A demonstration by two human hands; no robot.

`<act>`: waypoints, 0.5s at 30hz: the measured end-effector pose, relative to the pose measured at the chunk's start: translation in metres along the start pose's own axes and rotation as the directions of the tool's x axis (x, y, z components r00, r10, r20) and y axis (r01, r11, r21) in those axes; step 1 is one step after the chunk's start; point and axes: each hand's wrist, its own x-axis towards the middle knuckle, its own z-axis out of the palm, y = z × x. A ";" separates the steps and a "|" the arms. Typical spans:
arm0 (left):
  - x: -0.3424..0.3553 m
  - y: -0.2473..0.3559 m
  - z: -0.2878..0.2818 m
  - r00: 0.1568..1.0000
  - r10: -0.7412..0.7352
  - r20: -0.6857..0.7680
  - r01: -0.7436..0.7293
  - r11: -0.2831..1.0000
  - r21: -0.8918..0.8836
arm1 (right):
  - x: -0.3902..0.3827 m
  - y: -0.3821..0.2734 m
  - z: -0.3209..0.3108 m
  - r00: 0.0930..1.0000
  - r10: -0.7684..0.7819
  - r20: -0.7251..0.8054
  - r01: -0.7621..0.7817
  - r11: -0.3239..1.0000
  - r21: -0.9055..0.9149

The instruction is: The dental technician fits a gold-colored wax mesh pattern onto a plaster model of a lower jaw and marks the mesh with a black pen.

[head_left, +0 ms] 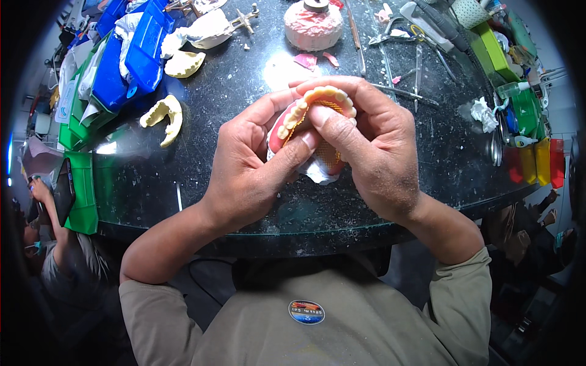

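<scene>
A denture [282, 132] with cream teeth and a pink gum-coloured base is held above the near part of the dark table. A gold mesh [331, 160] covers its palate area, and white plaster [321, 177] shows beneath. My left hand [244, 158] is closed round its left side, the thumb pressing on the inner face. From the right, my right hand [384, 155] grips the other side, with its thumb lying across the mesh just behind the front teeth. The fingers of both hands wrap behind, so the back is hidden.
Cream dental casts [173, 114] lie to the left by blue bins [143, 46] and a green bin [82, 192]. Ahead stand a round pink-and-white plaster block [313, 29] and pink scraps [305, 61]. Metal tools [419, 70] and crumpled tissue [484, 114] lie right.
</scene>
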 end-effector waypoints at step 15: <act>0.003 0.006 -0.004 0.997 -0.059 0.050 0.058 0.998 0.011 | 0.003 -0.004 -0.005 0.996 0.070 0.055 -0.070 0.998 -0.003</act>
